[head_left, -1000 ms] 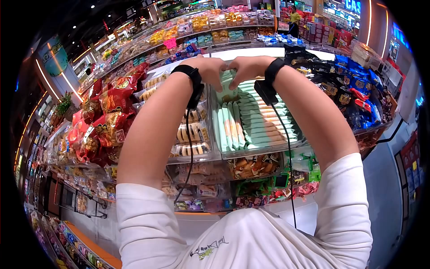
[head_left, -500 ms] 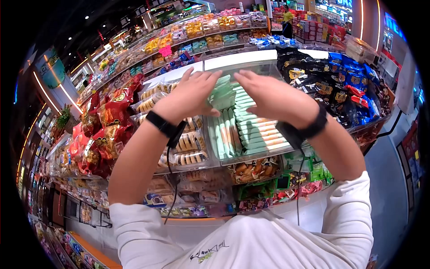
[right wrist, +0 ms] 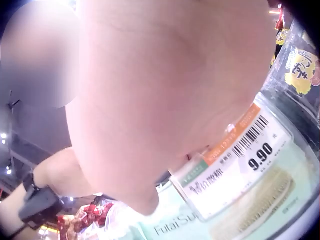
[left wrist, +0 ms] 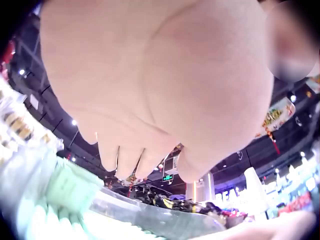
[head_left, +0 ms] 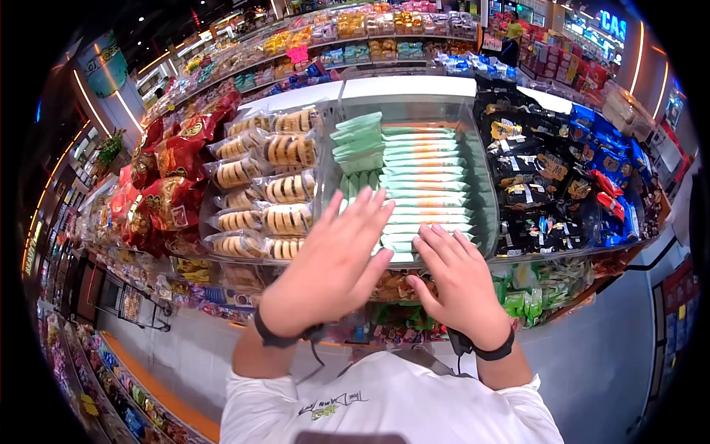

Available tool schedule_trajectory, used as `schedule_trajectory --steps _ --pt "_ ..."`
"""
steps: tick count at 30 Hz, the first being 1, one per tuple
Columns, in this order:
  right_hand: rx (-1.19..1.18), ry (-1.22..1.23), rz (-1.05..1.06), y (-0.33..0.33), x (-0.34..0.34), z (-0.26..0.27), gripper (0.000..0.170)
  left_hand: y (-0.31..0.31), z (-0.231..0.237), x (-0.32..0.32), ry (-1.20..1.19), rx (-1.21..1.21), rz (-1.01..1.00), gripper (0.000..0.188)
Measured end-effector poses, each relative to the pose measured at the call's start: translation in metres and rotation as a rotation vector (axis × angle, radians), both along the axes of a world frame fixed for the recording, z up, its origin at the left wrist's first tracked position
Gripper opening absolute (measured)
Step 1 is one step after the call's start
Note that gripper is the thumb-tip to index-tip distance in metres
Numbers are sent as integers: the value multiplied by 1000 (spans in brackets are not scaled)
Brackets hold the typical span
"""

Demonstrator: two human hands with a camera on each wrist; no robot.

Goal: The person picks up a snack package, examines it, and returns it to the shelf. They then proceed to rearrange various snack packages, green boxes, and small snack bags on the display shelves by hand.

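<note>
Both hands hang over the near edge of a clear bin of pale green wrapped snack packets. My left hand has its fingers straight and spread, overlapping the bin's front left corner. To its right, my right hand extends its fingers at the front rim, thumb apart. Neither palm holds anything; the left palm shows bare in the left wrist view. A price label reading 9.90 sits close by the right hand on the bin's front. Most packets lie in a stacked row, with several standing at the left.
Left of the bin are packs of round sandwich cookies, then red bags. Black bags and blue bags fill the right side. A cart stands on the floor at left. Another person is far back.
Both hands were together over the back of the bin, fingers curved, then parted. They have come back toward the body and lower, fingers now straight, uncovering the packets.
</note>
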State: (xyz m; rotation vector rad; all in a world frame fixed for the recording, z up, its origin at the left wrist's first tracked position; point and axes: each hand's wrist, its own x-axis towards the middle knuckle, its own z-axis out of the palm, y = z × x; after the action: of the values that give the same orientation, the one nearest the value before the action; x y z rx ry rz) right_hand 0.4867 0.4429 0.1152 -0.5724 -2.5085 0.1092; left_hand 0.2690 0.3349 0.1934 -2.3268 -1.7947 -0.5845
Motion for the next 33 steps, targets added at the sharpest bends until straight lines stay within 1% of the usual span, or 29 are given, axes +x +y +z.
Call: schedule_trajectory --steps 1,2,5,6,7,10,13,16,17,21,22,23,25,26,27,29,30,33 --pt "20 8 -1 2 1 -3 60 -5 -11 9 -60 -26 -11 57" --pt "41 14 -1 1 0 -5 60 -6 -29 17 -251 -29 6 56" --pt "86 41 9 3 -1 -13 57 -7 -61 43 -30 32 283 53" --pt "103 48 16 4 -1 -15 57 -2 -78 45 -24 110 328 53" --pt "118 57 22 5 -1 -16 56 -1 -85 50 -38 121 362 53" --pt "126 60 38 7 2 -17 55 1 -97 61 -92 166 440 54" --pt "91 42 48 10 1 -16 56 -2 -99 64 -136 199 484 47" --pt "71 13 48 9 2 -14 56 -12 -96 57 -119 235 521 39" --pt "69 2 44 9 2 -12 56 -14 -94 53 -132 262 522 29" --pt "6 42 131 9 2 1 48 -19 -46 20 70 290 404 11" --pt "-24 40 199 12 -1 11 41 -16 -25 13 135 236 350 8" --pt "45 63 266 16 -6 25 36 -11 -7 5 200 181 291 5" --pt "-16 51 325 24 -24 43 26 7 13 -13 409 49 179 5" --pt "10 -70 270 24 -33 56 19 15 19 -20 514 -16 117 7" --pt "64 -190 248 28 -46 63 19 24 22 -26 536 -77 64 7" --pt "89 -331 209 39 -70 63 22 41 24 -36 584 -194 -42 7" --pt "62 -392 212 40 -79 68 23 51 16 -46 609 -126 -107 8" --pt "-19 -555 239 47 -96 86 25 65 22 -50 695 -412 -86 16"
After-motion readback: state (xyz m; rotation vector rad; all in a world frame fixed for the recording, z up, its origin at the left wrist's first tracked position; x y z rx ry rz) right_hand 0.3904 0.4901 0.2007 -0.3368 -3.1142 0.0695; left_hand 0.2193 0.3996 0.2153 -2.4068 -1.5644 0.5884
